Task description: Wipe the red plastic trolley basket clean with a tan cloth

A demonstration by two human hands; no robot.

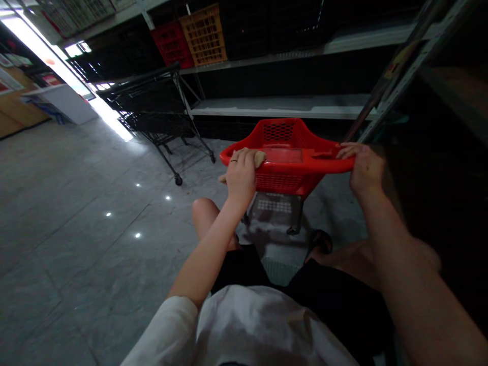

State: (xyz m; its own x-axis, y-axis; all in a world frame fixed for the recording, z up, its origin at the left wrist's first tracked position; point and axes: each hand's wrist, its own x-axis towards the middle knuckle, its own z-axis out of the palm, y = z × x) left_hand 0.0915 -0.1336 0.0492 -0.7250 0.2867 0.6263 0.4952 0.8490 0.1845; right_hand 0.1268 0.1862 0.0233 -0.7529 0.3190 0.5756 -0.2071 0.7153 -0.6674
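Note:
A small red plastic shopping cart [284, 170] stands right in front of my knees, its handle bar toward me. My left hand [241, 165] is closed over the left part of the handle with a beige cloth [260, 158] under the fingers; a bit of cloth also pokes out on the hand's left side. At the right end of the handle, my right hand [365, 165] has its fingers curled over the red rim. The basket's inside is mostly hidden by the handle. Below it shows a grey lower rack [275, 206].
A dark metal shopping cart [152, 101] stands to the left. Behind are metal shelves [282, 109] with a red crate [173, 44] and a yellow crate [205, 35]. A slanted pole [375, 99] leans at the right. A white counter [64, 101] stands far left on the tiled floor.

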